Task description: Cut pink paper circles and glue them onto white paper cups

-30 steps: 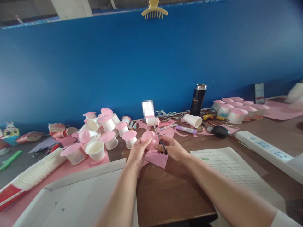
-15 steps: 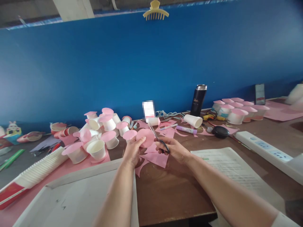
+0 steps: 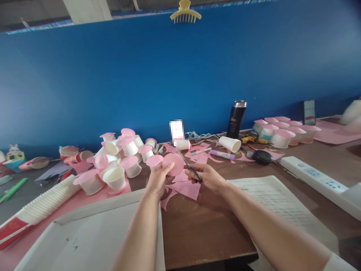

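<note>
My left hand (image 3: 157, 178) pinches paper disc (image 3: 175, 165) to its right; my right hand (image 3: 208, 178) grips scissors (image 3: 194, 173), blades slanting away-left beside disc.

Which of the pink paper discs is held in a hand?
The pink disc pinched in the left hand, beside the scissors in the right hand; the other discs sit on paper cups.

The paper disc (image 3: 175, 164) is plain pink, the scissors (image 3: 195, 173) black-handled, the table (image 3: 203, 233) brown.
</note>
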Motion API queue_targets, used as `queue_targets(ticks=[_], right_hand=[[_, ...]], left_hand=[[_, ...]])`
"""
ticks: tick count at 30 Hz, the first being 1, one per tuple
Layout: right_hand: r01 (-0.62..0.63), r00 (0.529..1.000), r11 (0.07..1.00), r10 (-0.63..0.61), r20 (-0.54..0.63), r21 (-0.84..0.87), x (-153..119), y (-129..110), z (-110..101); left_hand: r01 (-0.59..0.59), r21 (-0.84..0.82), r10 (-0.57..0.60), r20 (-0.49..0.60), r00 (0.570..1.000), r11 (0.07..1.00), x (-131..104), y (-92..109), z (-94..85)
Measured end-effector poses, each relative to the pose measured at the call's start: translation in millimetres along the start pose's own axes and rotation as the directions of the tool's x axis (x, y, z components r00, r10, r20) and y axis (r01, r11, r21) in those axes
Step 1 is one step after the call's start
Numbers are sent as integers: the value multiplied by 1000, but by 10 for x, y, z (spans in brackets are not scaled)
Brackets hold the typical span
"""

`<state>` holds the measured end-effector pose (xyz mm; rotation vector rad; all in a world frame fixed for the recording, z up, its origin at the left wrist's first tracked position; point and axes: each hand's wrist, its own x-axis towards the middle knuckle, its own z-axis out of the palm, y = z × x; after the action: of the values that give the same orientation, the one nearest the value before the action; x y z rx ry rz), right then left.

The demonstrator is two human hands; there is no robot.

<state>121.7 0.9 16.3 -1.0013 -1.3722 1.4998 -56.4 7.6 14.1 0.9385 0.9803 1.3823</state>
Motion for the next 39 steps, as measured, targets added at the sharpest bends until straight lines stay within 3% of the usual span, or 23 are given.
queue_targets(ticks=[18,39], right_hand=[[19,999,999,-18,36,-43,15,5,-8],[-13,999,998,11,-41,-61,35,19,15]], left_hand=[[17,43,-17,3,1000,999,15,-22,-26],[11,56,-14,53,998,998,13,-28,-35]])
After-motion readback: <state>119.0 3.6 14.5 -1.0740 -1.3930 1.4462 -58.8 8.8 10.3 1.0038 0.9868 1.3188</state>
